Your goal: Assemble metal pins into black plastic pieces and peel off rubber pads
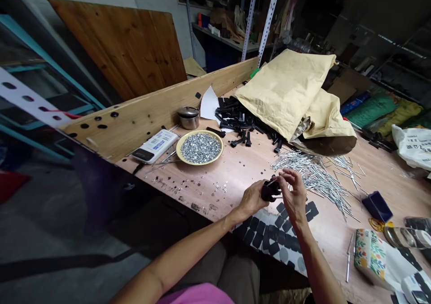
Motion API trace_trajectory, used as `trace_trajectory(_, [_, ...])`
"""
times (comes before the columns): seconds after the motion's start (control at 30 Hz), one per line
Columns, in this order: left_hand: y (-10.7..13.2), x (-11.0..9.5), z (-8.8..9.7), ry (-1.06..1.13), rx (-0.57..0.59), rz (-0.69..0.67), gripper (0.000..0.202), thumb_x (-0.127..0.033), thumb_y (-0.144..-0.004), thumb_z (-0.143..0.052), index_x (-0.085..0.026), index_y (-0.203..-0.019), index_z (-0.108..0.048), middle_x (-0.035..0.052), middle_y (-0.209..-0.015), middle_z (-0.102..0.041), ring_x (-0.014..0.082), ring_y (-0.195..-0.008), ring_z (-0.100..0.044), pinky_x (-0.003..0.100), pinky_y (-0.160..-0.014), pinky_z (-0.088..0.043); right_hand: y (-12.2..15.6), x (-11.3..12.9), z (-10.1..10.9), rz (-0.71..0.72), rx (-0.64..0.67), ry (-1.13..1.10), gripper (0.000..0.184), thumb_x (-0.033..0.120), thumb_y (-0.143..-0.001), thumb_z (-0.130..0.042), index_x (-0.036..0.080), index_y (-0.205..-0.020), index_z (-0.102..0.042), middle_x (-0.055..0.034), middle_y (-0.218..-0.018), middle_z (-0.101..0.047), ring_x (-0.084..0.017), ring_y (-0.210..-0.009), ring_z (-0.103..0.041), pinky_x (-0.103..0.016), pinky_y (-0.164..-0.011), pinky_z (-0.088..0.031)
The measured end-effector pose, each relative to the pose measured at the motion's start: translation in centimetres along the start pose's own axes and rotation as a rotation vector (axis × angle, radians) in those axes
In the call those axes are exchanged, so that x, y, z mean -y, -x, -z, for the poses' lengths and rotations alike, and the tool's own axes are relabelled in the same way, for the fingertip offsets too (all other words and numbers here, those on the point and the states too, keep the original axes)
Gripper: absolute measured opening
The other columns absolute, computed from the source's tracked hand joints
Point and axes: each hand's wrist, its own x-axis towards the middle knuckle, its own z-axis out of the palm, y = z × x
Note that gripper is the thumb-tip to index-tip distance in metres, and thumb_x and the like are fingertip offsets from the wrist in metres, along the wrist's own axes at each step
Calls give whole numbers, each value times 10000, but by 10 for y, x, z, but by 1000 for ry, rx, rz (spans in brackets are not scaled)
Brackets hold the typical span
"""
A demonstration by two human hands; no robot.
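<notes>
Over the front of the table, my left hand is closed around a black plastic part. My right hand is beside it, thumb and fingers pinching a thin metal rod at the part. How far the rod goes into the part is hidden. Just to the right lies a spread pile of metal rods. Below my hands, rows of flat black pieces lie on a pale sheet at the table edge.
A yellow bowl of small metal pieces stands left, near a lidded metal pot and a white device. Black plastic parts spill beside a large paper sack. On the right are a blue bin and a floral box.
</notes>
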Motion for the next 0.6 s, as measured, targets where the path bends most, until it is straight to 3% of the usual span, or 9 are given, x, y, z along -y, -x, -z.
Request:
trace_trajectory(0.2, [0,-5,-5,95,1,57,396,-63,-563,-645,-211,-930,-619,-7,-864,-672,192,-801,-623,238,-663,-450,3,-9,5,80,63,164,195,368,-827,-577,224,-951,-622,-45,-872,-650,-187,-804,-644,-354,-720,-537])
trace_trajectory(0.27, [-2,-6,-7,139,-11,84,385,-62,-551,-654,-206,-908,-634,-4,-853,-679,200,-813,-627,238,-663,-450,4,-6,7,157,59,231,179,373,-843,-558,233,-921,-637,-50,-894,-661,-209,-884,-633,-399,-800,-514])
trace_trajectory(0.37, [-6,-7,-6,274,-4,140,386,-64,-539,-677,-190,-904,-656,-8,-787,-681,196,-777,-629,234,-643,-454,7,-2,12,243,-17,321,242,417,-832,-567,245,-987,-639,-82,-1201,-583,-259,-1166,-505,-487,-985,-385])
trace_trajectory(0.47, [-10,-7,-4,499,5,195,358,-91,-578,-687,-156,-928,-657,-13,-726,-665,149,-683,-607,211,-595,-459,17,-7,16,36,-108,255,461,499,-831,-537,230,-1206,-546,-105,-1402,-409,-276,-1297,-363,-497,-1026,-331])
trace_trajectory(0.6, [-11,-6,-9,690,72,268,352,-231,-627,-730,-122,-947,-631,-6,-681,-626,108,-550,-550,200,-493,-445,38,-32,2,-464,63,-132,582,626,-750,-565,195,-1141,-600,-110,-1191,-606,-281,-1165,-503,-419,-921,-442])
